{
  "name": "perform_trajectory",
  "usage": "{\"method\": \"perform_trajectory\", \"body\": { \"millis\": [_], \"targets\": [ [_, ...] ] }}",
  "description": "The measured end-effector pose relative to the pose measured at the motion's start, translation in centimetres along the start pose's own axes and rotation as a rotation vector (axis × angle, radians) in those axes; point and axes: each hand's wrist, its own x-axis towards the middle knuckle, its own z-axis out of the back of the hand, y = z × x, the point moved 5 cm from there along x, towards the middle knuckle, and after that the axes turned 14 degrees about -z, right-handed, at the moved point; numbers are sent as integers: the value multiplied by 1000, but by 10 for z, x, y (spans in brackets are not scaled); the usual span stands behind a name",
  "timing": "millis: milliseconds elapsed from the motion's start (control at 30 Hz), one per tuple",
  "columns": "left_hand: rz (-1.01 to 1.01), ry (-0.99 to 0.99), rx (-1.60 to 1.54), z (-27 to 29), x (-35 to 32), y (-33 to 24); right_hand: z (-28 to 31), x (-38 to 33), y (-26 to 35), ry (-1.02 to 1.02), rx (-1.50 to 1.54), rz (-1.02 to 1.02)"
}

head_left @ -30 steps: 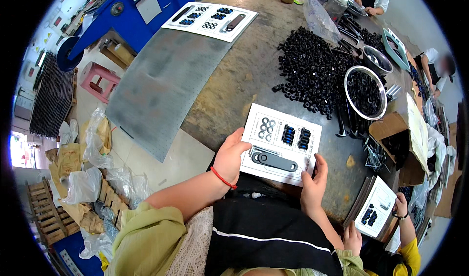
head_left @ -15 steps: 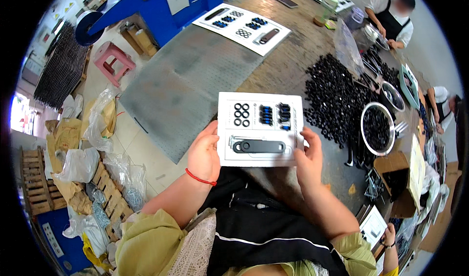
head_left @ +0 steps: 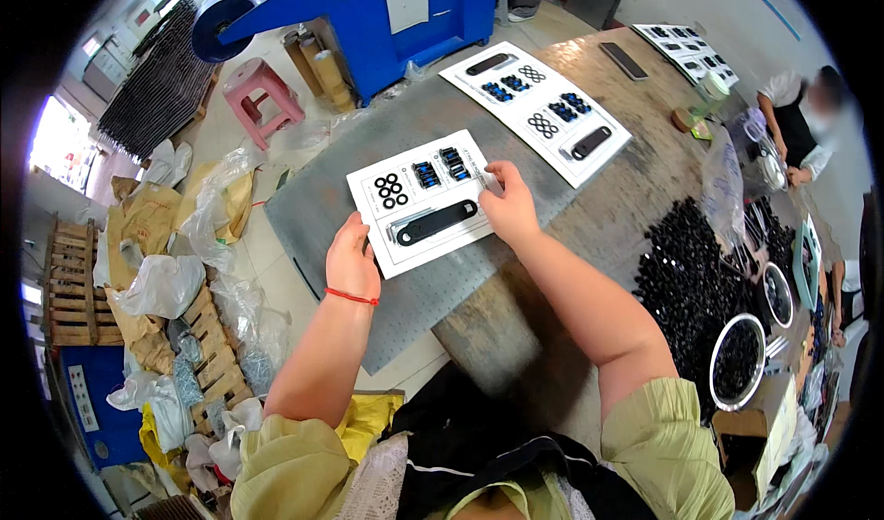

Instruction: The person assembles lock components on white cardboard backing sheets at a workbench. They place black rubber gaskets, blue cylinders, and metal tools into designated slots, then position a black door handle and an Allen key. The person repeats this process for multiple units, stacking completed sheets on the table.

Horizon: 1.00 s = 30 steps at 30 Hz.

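Note:
Both my hands hold a white card (head_left: 424, 200) bearing black rings (head_left: 390, 190), dark screws with blue bands (head_left: 438, 167) and a long black bar (head_left: 437, 222) with rounded ends. Thin metal pins or keys lie beside the bar. My left hand (head_left: 351, 260) grips the card's lower left edge, its wrist in a red cord. At the right edge, the fingers of my right hand (head_left: 509, 202) close on the card. It is tilted above a grey perforated mat (head_left: 318, 184). Past it lies a larger white sheet (head_left: 532, 104) with two similar sets of parts.
A heap of small black parts (head_left: 686, 281) covers the table's right side, beside a metal bowl (head_left: 762, 359). A phone (head_left: 624, 61) lies at the back. Beyond the table stand a blue machine (head_left: 451, 14) and a pink stool (head_left: 264, 89). A co-worker (head_left: 792, 124) is at right.
My hands have carried the card forward and left, from near my body to over the grey mat, and it has turned counter-clockwise. The whole view has shifted too.

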Motion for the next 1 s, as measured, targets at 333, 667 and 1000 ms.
{"method": "perform_trajectory", "body": {
  "millis": [333, 667, 1000],
  "targets": [
    [12, 48, -20, -9, 82, 15, -61, 112, 28, -14, -387, 192],
    [-84, 149, -114, -26, 102, 29, -51, 64, 14, 1, -742, 361],
    [-202, 221, -27, -50, 128, 47, -44, 91, 0, -68, -889, 334]
  ]
}}
